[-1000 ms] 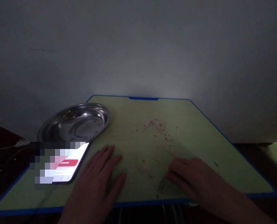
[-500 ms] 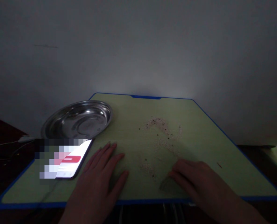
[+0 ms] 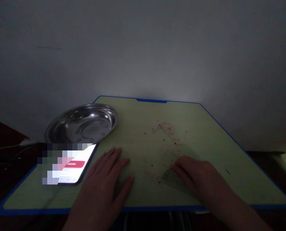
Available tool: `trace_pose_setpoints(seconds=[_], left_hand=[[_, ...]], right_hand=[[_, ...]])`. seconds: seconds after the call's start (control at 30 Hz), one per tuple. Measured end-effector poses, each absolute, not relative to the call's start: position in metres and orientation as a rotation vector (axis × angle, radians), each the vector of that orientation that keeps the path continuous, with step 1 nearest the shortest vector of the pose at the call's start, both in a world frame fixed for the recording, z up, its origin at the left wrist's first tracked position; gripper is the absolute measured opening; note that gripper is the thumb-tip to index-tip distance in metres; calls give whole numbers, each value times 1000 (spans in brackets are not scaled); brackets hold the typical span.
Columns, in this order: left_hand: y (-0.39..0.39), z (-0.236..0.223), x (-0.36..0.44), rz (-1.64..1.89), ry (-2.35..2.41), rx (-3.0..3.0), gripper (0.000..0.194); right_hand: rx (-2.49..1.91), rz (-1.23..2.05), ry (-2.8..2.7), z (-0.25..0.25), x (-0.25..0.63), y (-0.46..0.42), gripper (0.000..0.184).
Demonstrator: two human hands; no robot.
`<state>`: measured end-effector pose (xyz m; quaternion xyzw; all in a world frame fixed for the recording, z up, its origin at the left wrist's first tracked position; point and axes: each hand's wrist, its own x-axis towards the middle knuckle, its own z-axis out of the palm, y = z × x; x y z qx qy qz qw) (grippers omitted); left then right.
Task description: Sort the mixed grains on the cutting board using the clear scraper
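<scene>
1 see-through piece [image 3: 170, 178] is being pinched by the right hand [image 3: 201, 176] low over the near table [image 3: 145, 196], seemingly gathering dark-specked crumbs [image 3: 167, 127], the next sweep likely calling for a flat edge, while the left hand [image 3: 102, 183] is lying with fingers spread beside a phone [image 3: 73, 173].

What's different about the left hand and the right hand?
The left hand is palm down with its fingers spread, while the right hand has fingers and thumb pinched together. The left hand holds nothing, but the right hand grips a thin see-through piece. The left hand is beside the phone; the right hand is near the scattered grains. Both are bare.
</scene>
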<state>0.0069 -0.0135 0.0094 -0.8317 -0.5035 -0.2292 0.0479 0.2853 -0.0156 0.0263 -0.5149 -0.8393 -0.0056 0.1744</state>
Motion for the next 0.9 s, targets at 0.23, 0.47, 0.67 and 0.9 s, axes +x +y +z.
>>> trace_pose_setpoints(seconds=[0.23,0.47,0.67,0.9], left_hand=[[-14,8,7,-716,-1572,-2530,38],[-16,7,7,-712,-1575,-2542,39],[-16,9,8,-698,-1572,-2541,38],[-16,9,7,-700,-1561,-2540,38]], right_hand=[[-1393,189,-2421,31,276,-15,45],[-1440,321,-2337,30,290,-25,44],[-1446,289,-2391,29,283,-22,46],[-1397,331,-2374,37,282,-26,47]])
